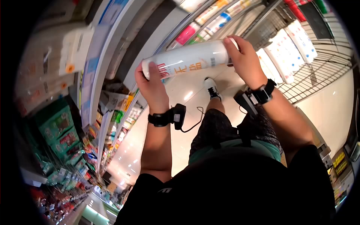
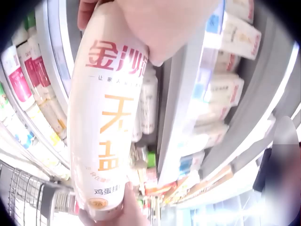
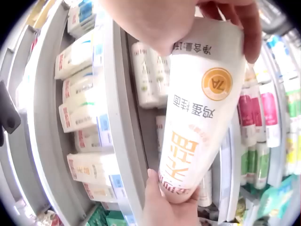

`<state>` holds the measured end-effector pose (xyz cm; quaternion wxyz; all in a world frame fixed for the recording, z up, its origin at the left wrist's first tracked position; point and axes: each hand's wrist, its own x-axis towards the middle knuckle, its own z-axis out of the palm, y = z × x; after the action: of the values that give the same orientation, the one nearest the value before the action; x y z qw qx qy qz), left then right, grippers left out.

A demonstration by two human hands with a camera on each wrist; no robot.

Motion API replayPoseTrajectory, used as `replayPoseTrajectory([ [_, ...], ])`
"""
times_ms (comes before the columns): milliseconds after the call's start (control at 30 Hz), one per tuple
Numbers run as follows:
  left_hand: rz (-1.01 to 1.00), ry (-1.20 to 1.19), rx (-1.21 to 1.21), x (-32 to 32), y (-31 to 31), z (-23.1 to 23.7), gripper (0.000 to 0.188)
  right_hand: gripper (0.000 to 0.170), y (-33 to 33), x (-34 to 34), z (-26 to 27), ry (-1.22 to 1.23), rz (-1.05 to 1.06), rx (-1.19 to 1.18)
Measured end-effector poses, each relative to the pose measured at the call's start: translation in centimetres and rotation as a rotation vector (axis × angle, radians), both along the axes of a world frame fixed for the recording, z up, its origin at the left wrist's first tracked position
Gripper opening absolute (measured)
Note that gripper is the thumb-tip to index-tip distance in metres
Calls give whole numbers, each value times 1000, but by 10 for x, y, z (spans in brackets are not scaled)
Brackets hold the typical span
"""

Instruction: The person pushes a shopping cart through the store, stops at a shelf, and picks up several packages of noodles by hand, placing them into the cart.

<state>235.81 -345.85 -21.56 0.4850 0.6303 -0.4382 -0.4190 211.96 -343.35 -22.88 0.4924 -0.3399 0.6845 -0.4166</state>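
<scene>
Both hands hold a white cylindrical pack of dried noodles point(image 1: 191, 58) crosswise in front of the body. My left hand point(image 1: 154, 88) grips one end, its thumb over the pack near the red lettering. At the other end, my right hand point(image 1: 245, 62) curls its fingers and thumb round the wrapper. Large orange characters run along the pack point(image 2: 106, 122) in the left wrist view. A round orange "7A" mark shows near the right-hand end of the pack point(image 3: 207, 122) in the right wrist view.
A wire shopping cart point(image 1: 318, 80) at the right holds several white packs with coloured dots point(image 1: 287, 48). Shelves on the left carry more white packs point(image 3: 77, 92) and pink-labelled packs point(image 3: 249, 113). Green bags point(image 1: 56, 127) hang lower left. Below is a pale shiny floor point(image 1: 187, 99).
</scene>
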Motion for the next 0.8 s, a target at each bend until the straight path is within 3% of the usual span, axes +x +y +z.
replayPoseTrajectory([
  [33,-26,1,-5,-23,-2,5,28,42,10,-20,6,1,-26,-5],
  [100,-296,-104,-23,-72,0,12,36,43,34,-63,12,-101,-175,105],
  [167,-363,-230,-73,-115,-5,-1,43,49,59,-105,13,-131,-264,143],
  [233,-542,-315,1,-160,-5,-8,52,54,84,-142,8,-40,-337,274],
  [300,-672,-623,-116,-204,-6,-18,58,59,114,-179,-12,-52,-359,311],
  [333,-735,-462,69,-225,-10,-27,61,59,126,-198,-18,-97,-342,386],
  [500,-930,-635,29,-307,9,-62,62,50,175,-249,-73,-92,-364,566],
  [567,-955,-676,14,-324,9,-82,61,59,180,-250,-88,-4,-345,600],
  [633,-1092,-630,386,-339,4,-93,56,62,192,-255,-124,0,-272,590],
  [700,-987,-718,270,-326,3,-167,50,60,186,-251,-134,-21,-255,719],
  [767,-990,-474,611,-319,0,-197,48,59,186,-247,-160,-213,-302,794],
  [800,-994,-537,678,-324,0,-190,46,59,189,-244,-169,-217,-302,796],
])
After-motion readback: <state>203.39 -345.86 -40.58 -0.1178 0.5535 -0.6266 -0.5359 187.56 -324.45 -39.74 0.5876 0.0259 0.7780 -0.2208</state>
